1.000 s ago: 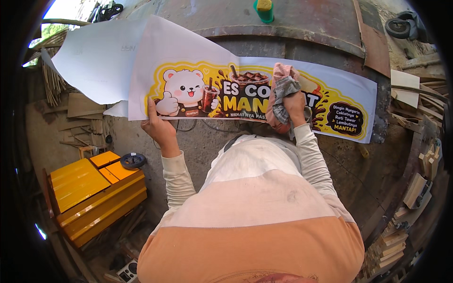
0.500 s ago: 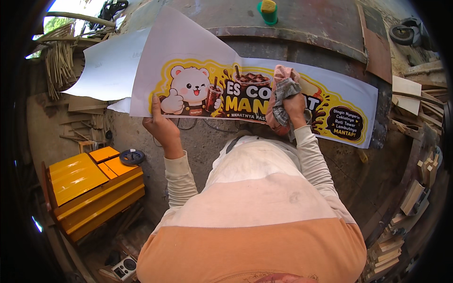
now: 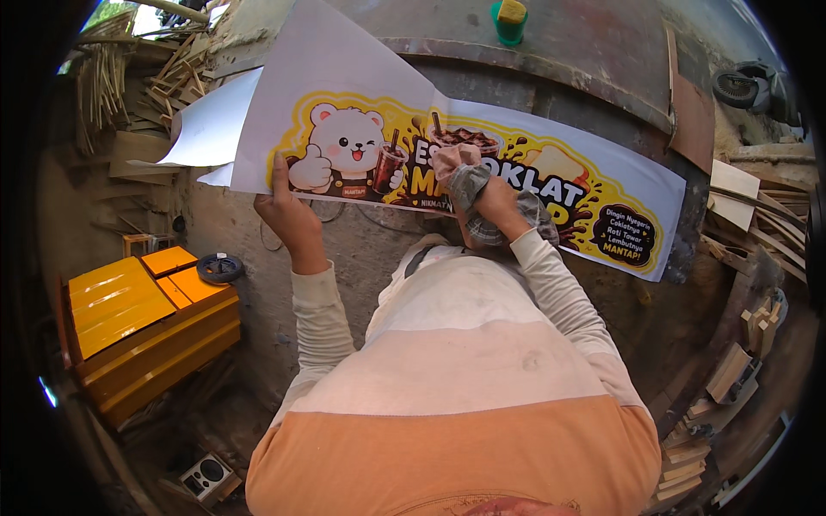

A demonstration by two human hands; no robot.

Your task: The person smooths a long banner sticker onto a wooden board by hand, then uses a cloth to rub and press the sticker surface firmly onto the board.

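Note:
A long printed sticker sheet (image 3: 348, 146) with a white bear, iced drinks and yellow borders lies across a dark metal panel (image 3: 551, 95). Its right part rests flat on the panel, while the left part is lifted. My left hand (image 3: 291, 225) pinches the sheet's lower left edge, thumb against the printed face. In my right hand (image 3: 499, 206) is a bunched cloth (image 3: 469, 181), pink and grey checked, pressed on the middle of the print. White backing paper (image 3: 206, 120) curls out beyond the sheet's left side.
On the panel's far part stands a green cup (image 3: 509, 27) with a yellow sponge on top. A yellow-orange cabinet (image 3: 129, 301) with a black wheel (image 3: 220, 268) is at the left. Wood offcuts (image 3: 688, 460) are stacked at right; a motorbike (image 3: 748, 86) stands far right.
My right hand has slid the cloth leftward over the print, uncovering more lettering to its right. My left hand still holds the lifted edge. The whole view has shifted slightly.

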